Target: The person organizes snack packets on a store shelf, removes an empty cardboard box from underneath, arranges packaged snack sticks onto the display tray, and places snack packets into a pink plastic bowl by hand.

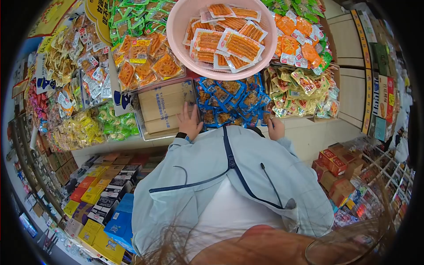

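"Where's the cardboard point(152, 112)?"
"Upper frame, left of centre; left hand point(191, 123) spread loosely over its lower right corner. Right hand point(276, 128) curls beside blue packets point(232, 104); can't tell if gripping."
"Handling?"
"Probably light, stiff; pinch opposite edges."

Flat cardboard point(152, 108) beside blue packets point(232, 99)

The cardboard is brown, its upper face showing blue printing and straight seams. Just to its right, the packets lie heaped, overlapping at mixed angles; many are glossy, with brown contents showing through the middle.
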A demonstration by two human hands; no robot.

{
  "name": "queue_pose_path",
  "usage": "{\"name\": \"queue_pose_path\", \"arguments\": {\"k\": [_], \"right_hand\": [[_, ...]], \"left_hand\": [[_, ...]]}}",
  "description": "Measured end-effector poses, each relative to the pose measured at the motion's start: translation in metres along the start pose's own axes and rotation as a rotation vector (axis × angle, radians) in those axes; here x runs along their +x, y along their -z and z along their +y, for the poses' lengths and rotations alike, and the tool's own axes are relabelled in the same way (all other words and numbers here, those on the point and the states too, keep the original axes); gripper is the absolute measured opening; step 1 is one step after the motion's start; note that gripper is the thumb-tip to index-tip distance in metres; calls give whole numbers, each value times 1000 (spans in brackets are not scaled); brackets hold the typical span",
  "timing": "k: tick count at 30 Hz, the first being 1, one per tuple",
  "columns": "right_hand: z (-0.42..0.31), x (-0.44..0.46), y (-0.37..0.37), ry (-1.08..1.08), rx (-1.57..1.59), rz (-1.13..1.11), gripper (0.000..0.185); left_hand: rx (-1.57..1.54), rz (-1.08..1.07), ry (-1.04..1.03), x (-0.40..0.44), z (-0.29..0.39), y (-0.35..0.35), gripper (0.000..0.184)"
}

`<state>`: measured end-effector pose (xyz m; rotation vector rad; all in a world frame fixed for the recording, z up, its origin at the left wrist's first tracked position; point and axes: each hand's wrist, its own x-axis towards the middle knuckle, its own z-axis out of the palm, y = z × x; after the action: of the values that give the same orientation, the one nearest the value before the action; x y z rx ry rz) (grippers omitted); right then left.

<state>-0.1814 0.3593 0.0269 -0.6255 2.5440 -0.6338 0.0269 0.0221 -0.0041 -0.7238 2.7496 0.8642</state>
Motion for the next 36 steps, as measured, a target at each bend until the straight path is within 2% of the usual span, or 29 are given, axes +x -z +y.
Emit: {"name": "queue_pose_path", "arguments": {"k": [1,3,8,11,14,17,19,21,24,27,30,34,35,36], "right_hand": [[-5,1,0,17,-44,50,14],[-21,4,-5,52,-139,151,14],[-12,32,-47,28,-252,40,14],[-31,41,-59,22,-225,14,15],[-27,44,-62,32,-124,-39,17],[-21,43,-60,97,-114,-111,20],[-22,44,-61,77,-147,-137,21],[-20,46,-62,72,-151,-136,24],[-20,46,-57,46,-122,-120,28],[-30,41,-43,-6,-113,-84,30],[-20,32,-44,20,-85,3,32],[-27,23,-37,29,-131,-51,33],[-30,23,-36,34,-155,-61,34],[-28,24,-38,-35,-171,-105,36]], "left_hand": [[104,-9,88,-1,5,7,87],[99,50,114,2,2,13,90],[35,217,134,16,17,40,90],[-12,578,-55,33,43,71,81],[-157,788,-227,58,75,116,70],[91,661,-341,84,115,172,75],[75,551,-495,119,132,189,72],[-21,461,-539,156,148,189,75],[301,382,-641,189,160,183,83],[292,377,-693,201,162,173,82],[388,351,-625,192,169,181,74],[377,479,-731,178,161,183,62],[332,641,-729,167,157,184,60],[200,603,-639,150,152,190,59]]}}
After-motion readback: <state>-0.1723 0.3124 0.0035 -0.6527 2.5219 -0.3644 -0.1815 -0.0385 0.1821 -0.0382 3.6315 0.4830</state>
